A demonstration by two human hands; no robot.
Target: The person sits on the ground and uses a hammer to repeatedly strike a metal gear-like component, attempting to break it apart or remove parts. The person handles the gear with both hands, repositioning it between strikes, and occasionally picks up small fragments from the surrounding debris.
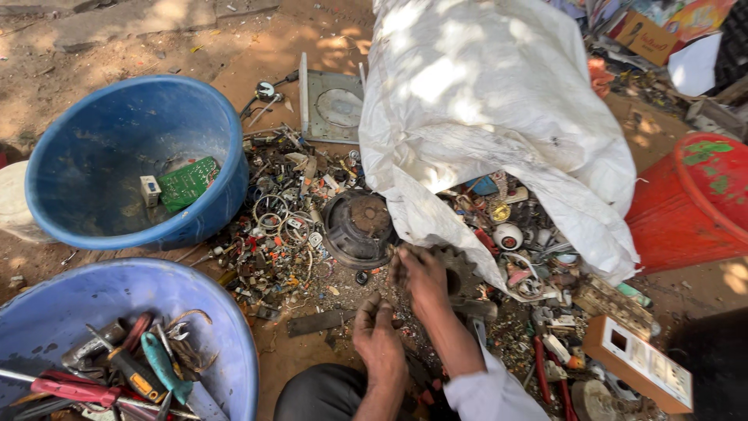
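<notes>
My left hand (377,337) hovers low over the dirt, its fingers pinched together on something too small to make out. My right hand (422,279) reaches forward and rests on a dark metal gear (460,269) at the edge of the scrap pile. Just left of that hand lies a round black speaker cone (358,228). A heap of small scrap parts (282,226), rings, wires and bits of metal, covers the ground ahead of both hands. A big white sack (491,117) spills more scrap (518,234) beside the right hand.
A blue tub (125,156) at the far left holds a green circuit board (187,182). A second blue tub (109,292) near my left holds screwdrivers and pliers. A red bucket (693,206) stands right. A grey metal plate (331,105) lies beyond the pile, a switch box (639,362) at right.
</notes>
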